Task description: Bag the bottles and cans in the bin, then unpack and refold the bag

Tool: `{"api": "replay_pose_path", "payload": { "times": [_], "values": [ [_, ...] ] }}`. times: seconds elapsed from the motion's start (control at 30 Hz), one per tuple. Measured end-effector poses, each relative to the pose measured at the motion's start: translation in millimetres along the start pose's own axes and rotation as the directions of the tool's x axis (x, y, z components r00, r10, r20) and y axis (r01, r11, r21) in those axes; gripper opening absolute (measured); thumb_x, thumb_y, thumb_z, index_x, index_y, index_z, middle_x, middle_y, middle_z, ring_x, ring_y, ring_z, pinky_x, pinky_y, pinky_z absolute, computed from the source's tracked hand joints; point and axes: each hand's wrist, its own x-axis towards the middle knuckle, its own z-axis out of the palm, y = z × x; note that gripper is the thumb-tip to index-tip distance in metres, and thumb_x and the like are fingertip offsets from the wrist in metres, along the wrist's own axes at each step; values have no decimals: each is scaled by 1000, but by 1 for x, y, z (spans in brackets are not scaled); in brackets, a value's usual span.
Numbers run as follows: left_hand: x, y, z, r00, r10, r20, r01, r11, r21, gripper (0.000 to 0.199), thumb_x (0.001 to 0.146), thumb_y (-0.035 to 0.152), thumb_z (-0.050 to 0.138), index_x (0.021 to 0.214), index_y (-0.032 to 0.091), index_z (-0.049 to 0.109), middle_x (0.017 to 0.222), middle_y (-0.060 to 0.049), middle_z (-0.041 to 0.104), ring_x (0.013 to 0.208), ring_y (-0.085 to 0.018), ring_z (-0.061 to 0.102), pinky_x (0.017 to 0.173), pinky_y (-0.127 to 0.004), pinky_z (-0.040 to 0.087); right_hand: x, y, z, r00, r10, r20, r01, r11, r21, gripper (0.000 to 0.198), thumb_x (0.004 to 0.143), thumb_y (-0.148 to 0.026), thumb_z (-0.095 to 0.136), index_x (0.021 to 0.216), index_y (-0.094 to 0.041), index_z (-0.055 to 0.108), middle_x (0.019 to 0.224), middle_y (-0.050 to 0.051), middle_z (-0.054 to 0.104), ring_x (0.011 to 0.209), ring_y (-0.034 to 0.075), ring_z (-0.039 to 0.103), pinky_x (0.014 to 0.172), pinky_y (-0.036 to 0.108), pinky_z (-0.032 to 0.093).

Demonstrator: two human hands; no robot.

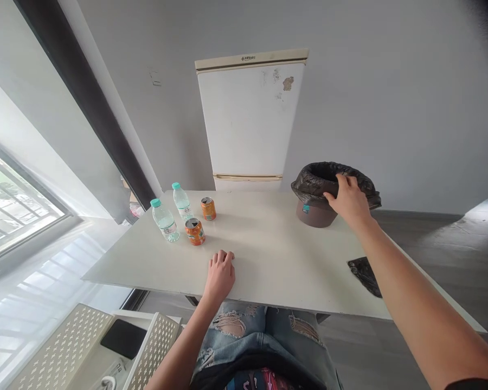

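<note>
My right hand (pixel 352 199) is at the front rim of a brown trash bin (pixel 317 216) lined with a black trash bag (pixel 315 187). Its thumb lies on the outside of the bag and its fingers curl over the rim; the fingertips are partly hidden. On the table near its front edge rests my left hand (pixel 221 275), fingers curled in, nothing visible in them. Beyond it stand two orange cans (pixel 195 233), both with opened tops. Two clear plastic bottles with teal caps, a nearer bottle (pixel 165 222) and a farther bottle (pixel 181 201), stand upright to their left.
A crumpled piece of black plastic (pixel 365 275) lies on the white table (pixel 268 260), beside my right forearm. Behind the table stands a white fridge (pixel 252 119). At the lower left, a white basket (pixel 65 346) holds a black phone (pixel 124 338) and small items.
</note>
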Motion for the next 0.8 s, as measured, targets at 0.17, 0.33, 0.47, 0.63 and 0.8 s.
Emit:
{"api": "replay_pose_path", "payload": {
  "times": [0.17,0.33,0.47,0.63,0.8],
  "values": [
    [0,0,-1,1000,-5,9,5,1000,-29,28,98,6,43,113,22,59,114,-9,60,105,-26,55,89,-39,42,-1,-15,1,1000,29,-8,-29,1000,-2,49,94,-37,66,134,-9,60,133,24,56,106,36,68,86,46,55],
    [0,1,-3,1000,-2,1,2,1000,-18,29,97,5,45,114,22,60,114,-9,60,103,-27,54,88,-40,43,-24,-49,-11,992,-124,-35,128,984,126,38,95,-40,65,124,-15,64,128,19,57,100,31,68,83,43,56],
    [0,1,-3,1000,-11,14,12,1000,-16,28,97,6,45,114,23,60,114,-10,59,105,-27,55,90,-40,43,-50,-88,-27,967,-229,-112,251,930,267,33,95,-45,67,115,-20,66,117,14,61,95,30,67,80,42,57],
    [0,0,-2,1000,-10,5,10,1000,-23,27,98,6,46,114,23,60,113,-9,60,104,-27,55,90,-40,43,-80,-136,-37,947,-294,-133,322,827,461,26,92,-42,72,108,-22,65,108,10,63,86,26,67,76,41,57],
    [0,1,-2,1000,-11,0,11,999,-30,28,98,7,45,114,23,60,114,-9,59,106,-27,55,91,-40,43,-103,-170,-32,936,-322,-140,341,739,582,18,93,-28,69,109,-23,64,112,9,63,87,24,67,78,40,58]
  ]
}}
